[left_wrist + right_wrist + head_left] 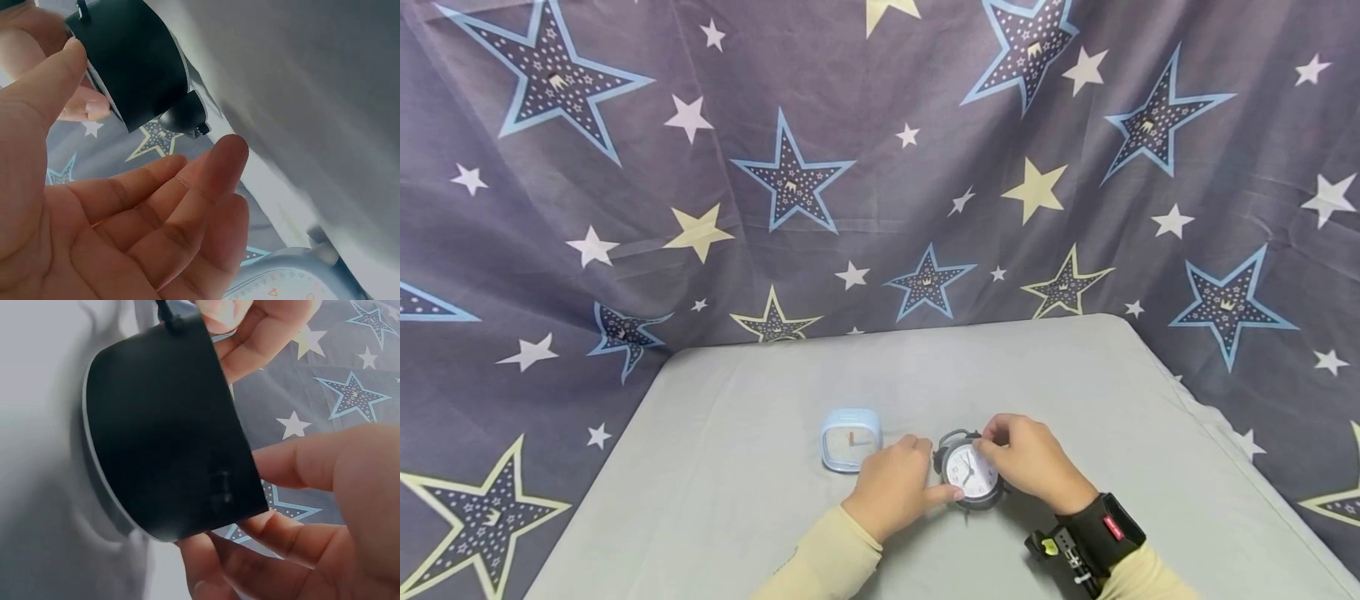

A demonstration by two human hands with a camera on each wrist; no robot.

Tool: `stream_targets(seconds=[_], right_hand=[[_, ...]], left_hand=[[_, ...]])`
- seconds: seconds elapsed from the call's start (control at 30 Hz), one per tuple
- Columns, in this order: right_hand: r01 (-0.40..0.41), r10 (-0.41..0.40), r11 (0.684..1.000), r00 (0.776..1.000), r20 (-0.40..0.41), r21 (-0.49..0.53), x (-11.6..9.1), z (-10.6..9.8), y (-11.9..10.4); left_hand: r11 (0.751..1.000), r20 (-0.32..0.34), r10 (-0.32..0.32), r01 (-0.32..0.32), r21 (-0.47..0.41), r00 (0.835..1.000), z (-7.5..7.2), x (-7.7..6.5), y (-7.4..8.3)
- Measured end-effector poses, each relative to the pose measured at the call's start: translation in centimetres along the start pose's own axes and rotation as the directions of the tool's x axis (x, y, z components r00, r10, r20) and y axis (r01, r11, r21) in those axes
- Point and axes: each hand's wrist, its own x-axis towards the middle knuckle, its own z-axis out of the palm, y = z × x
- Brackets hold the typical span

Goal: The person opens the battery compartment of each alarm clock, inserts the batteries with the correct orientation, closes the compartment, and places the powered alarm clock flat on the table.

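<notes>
Pinching the black clock (970, 475) at its upper right rim between thumb and fingers, with the right grip (1036, 457). Touching the clock's lower left front with the thumb of the left grip (891, 485), otherwise spread, with fingers apart from the case. At the gray desk (745, 425) beneath the clock; impossible to tell whether resting on it or held just over. Standing left of the clock: a blue clock (852, 442). Strapped below the right grip, nearer than the clock: a black band (1093, 533). Hanging behind the clock: a star-print curtain (865, 58).
</notes>
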Motion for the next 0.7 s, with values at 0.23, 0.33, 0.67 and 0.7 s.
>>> stream_targets(seconds=[0.23, 0.33, 0.67, 0.7], right_hand=[[-0.009, 0.008, 0.999, 1.0, 0.018, 0.052, -0.05, -0.12, -0.23], [-0.022, 0.018, 0.996, 0.999, 0.038, 0.091, 0.0, -0.15, -0.31], [-0.034, 0.02, 0.988, 0.996, 0.091, 0.153, 0.15, -0.21, -0.38], [-0.031, 0.016, 0.988, 0.995, 0.096, 0.153, 0.17, -0.24, -0.39]], left_hand=[[1.0, 0.027, -0.008, 0.008, -0.006, 1.0, -0.18, 0.02, -0.08], [1.0, 0.044, -0.008, 0.008, -0.007, 0.999, -0.23, 0.01, -0.11], [0.999, 0.084, -0.01, 0.013, -0.032, 0.996, -0.3, 0.02, -0.28], [0.999, 0.087, -0.01, 0.014, -0.036, 0.996, -0.28, 0.02, -0.3]])
